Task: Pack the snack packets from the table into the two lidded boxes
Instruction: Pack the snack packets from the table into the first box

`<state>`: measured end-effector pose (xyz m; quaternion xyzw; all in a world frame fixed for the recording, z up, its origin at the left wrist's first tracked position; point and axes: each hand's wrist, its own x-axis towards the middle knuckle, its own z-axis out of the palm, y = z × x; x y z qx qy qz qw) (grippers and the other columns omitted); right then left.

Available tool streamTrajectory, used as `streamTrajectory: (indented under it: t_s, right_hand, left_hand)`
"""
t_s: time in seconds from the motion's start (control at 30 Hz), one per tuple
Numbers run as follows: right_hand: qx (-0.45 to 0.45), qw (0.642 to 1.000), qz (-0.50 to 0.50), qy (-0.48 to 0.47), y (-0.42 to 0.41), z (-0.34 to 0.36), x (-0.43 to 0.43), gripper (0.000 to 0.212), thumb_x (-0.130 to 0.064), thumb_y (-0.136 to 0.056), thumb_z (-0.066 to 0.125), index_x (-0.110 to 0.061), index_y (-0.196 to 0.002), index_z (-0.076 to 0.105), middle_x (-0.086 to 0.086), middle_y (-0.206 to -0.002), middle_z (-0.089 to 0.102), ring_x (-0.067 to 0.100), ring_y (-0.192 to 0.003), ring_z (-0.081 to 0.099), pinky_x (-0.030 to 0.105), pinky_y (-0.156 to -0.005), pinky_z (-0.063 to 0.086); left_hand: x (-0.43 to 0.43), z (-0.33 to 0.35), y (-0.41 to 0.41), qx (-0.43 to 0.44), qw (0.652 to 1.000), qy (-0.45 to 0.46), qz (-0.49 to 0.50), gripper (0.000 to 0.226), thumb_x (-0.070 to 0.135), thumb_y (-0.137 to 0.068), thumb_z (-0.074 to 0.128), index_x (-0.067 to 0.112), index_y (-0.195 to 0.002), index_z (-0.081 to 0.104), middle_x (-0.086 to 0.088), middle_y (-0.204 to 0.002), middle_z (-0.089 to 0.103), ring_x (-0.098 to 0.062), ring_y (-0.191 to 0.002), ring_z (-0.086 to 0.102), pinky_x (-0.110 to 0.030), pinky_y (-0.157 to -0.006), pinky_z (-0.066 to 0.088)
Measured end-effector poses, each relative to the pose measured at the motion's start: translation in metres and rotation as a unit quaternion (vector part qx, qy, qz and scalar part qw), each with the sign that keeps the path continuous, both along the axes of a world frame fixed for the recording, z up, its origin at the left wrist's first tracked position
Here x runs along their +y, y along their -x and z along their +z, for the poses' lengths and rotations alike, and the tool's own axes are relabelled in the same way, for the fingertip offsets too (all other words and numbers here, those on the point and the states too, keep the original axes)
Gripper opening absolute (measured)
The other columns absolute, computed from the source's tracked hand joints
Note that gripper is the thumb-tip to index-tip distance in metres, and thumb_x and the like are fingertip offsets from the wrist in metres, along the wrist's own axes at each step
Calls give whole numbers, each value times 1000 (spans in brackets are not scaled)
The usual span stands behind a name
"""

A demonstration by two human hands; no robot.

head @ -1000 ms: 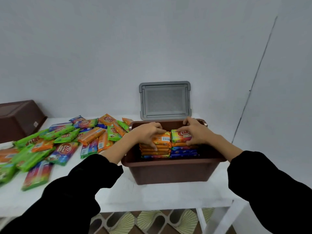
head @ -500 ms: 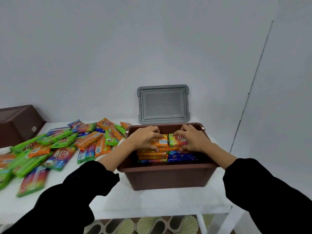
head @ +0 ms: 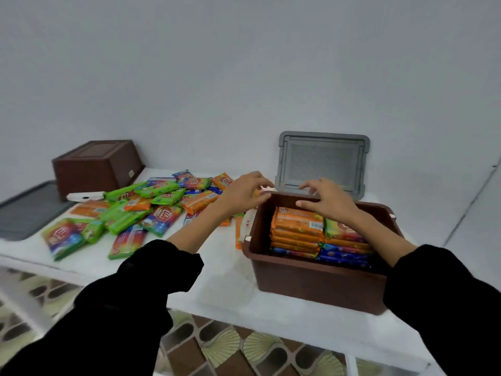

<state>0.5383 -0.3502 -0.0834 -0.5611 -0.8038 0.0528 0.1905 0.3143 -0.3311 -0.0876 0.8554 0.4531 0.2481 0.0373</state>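
Note:
An open brown box (head: pixel 311 278) stands on the white table (head: pixel 217 289) at the right, with two stacks of snack packets (head: pixel 298 229) inside it. My right hand (head: pixel 328 202) hovers over the stacks with fingers spread and holds nothing. My left hand (head: pixel 244 192) is above the box's left rim, fingers loosely curled, empty. A heap of loose packets (head: pixel 146 210) in green, orange and blue lies on the table to the left. The grey lid (head: pixel 322 161) leans against the wall behind the box.
A second brown box (head: pixel 97 165) sits upside down at the back left, with a dark grey lid (head: pixel 27 210) flat beside it. A small white object (head: pixel 85 196) lies in front of that box. The table's front edge runs close to me over a patterned floor.
Both hands have lifted off the packet stacks and out of the box, the left one moving left over the rim. The camera has swung left, showing the second box and lid.

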Motion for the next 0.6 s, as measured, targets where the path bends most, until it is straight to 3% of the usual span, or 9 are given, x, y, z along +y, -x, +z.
streamTrajectory:
  t_s: [0.1,0.23,0.27,0.47,0.6]
  right_hand:
    - [17,998,56,-2,56,12,18,42,-38,-86,60,-23,-124,52,8,-111,56,24,-105,52,30,-83,39]
    - [32,993,106,32,135,10,39,42,-30,-84,60,-25,-125,52,11,-114,55,27,-109,51,32,-86,39]
    - [24,991,121,45,154,7,44,44,-30,-84,61,-25,-126,50,12,-116,53,28,-111,49,34,-88,39]
    - [-37,980,173,87,246,-9,76,50,-29,-84,59,-22,-132,46,16,-125,47,32,-115,48,34,-87,39]
    - [-110,972,187,86,282,-26,106,63,-33,-84,60,-22,-141,35,15,-144,34,32,-131,36,41,-105,34]
  left_hand:
    - [-6,4,61,-32,995,4,92,25,23,-88,58,16,-111,66,-8,-103,60,-17,-91,60,-32,-82,48]
    - [-26,1,142,-65,971,25,227,25,14,-85,61,11,-109,68,-7,-100,61,-20,-89,61,-20,-76,42]
    - [-31,-2,161,-63,963,31,262,26,12,-84,61,9,-109,68,-10,-102,63,-24,-90,62,-23,-77,42]
    - [-45,-29,259,-71,905,81,410,37,20,-84,65,8,-119,62,-16,-118,60,-29,-112,54,-32,-92,39]
    - [-30,-56,299,-58,876,186,440,67,30,-79,71,6,-136,42,-19,-146,34,-30,-137,29,-35,-110,27]
